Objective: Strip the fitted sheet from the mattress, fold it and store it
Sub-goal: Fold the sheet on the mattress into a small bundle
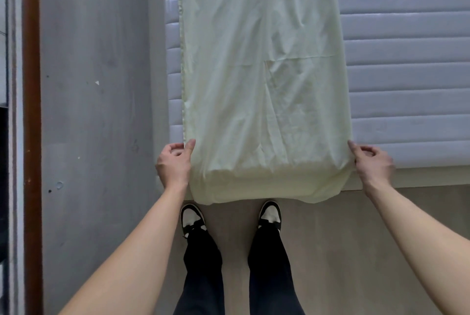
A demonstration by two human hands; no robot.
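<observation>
A: Where's the fitted sheet [264,90] rn?

B: Off the corners, folded into a long narrow strip lying lengthwise on the mattress [407,60]. Pale green-yellow, wrinkled. Near end droops over the mattress edge toward the floor [343,251], just above the person's shoes [192,216].

A: Which part of the mattress?

B: Left part. The strip's left edge, w/ the gathered elastic hem, runs just inside the mattress's left side; a thin band of quilting shows beside it. To the right, lots of bare white quilted mattress.

A: Hands?

B: Both at the near end, one per corner. Left hand [174,162] sits at the left corner, thumb on top of the fabric, fingers curled under the edge, so it pinches the sheet. Right hand [371,162] is at the right corner, thumb lying along the fold and touching the cloth, fingers curled. Looks like a pinch too, but the hand is motion-blurred, so the actual grip isn't clear to me.

A: Arms?

B: Bare forearms reach fwd from the bottom corners, spread about as wide as the strip.

A: Anything else?

B: Grey wall [101,85] on the left w/ a brown vertical trim [32,111] beyond it. Dark trousers [203,276], black-and-white shoes on a light wood-tone floor.
</observation>
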